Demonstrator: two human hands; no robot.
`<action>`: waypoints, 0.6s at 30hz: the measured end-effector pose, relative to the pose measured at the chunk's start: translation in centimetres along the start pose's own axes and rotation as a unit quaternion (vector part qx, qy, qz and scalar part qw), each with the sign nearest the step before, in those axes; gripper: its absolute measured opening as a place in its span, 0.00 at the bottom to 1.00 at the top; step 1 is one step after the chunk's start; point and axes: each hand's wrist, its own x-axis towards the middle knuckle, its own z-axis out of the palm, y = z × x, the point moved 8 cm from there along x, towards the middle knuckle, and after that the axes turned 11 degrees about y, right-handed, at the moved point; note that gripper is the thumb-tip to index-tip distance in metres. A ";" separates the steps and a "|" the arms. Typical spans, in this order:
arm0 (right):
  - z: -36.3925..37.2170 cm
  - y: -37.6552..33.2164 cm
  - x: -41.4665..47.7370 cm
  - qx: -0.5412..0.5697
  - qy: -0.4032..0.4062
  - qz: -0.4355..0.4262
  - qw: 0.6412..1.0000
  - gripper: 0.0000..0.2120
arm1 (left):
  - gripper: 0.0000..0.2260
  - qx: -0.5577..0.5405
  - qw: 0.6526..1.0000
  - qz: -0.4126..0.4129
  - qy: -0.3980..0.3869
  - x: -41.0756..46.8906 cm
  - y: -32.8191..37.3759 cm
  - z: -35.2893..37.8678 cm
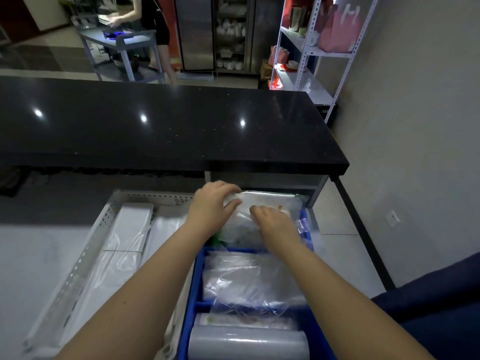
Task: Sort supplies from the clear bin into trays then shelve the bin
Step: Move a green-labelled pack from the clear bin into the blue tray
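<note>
Sorting in hand: left hand [217,201] pinches the edge of a white packet [267,200] lying between both hands at the blue tray's [193,294] far end, right hand [276,226] bent-fingered upon it, grip unclear; next move likely calls for seating it flat, then releasing

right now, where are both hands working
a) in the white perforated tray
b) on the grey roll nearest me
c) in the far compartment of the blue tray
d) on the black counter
C: the left hand grips and the right hand touches a plastic packet that lies at the far end of the blue tray, below the counter's edge.
</note>
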 end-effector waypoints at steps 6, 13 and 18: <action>4.4 0.8 -0.7 0.112 -0.089 0.034 0.989 0.16 | 0.17 0.094 0.970 0.008 -0.222 -6.0 -0.7 6.9; 1.9 3.2 -5.6 0.128 -0.007 0.015 0.992 0.17 | 0.16 0.120 0.969 0.024 -0.216 -7.6 -0.5 7.7; 4.6 3.3 -7.1 0.120 -0.110 0.074 0.984 0.18 | 0.21 0.175 0.937 0.030 -0.301 -10.4 -0.3 9.3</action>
